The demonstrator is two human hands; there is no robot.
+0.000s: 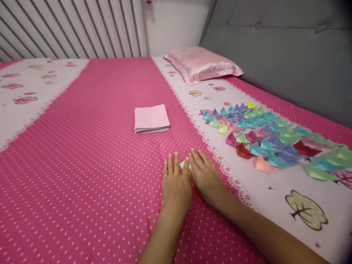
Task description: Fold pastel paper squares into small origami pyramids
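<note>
My left hand point(176, 185) and my right hand point(206, 176) lie flat side by side on the pink dotted bedsheet point(90, 154), fingers stretched out. Both press down on a small light-green folded paper point(184, 164), of which only a corner shows between the fingers. A stack of square papers with a pink top sheet point(151, 118) rests on the sheet beyond my hands. To the right, several folded paper boats in many colours point(264, 137) lie in rows on the white band of the sheet.
A pink satin pillow point(202, 63) sits at the head of the bed. A grey padded headboard point(288, 47) runs along the right. A white ribbed wall panel point(71, 27) stands behind the bed on the left.
</note>
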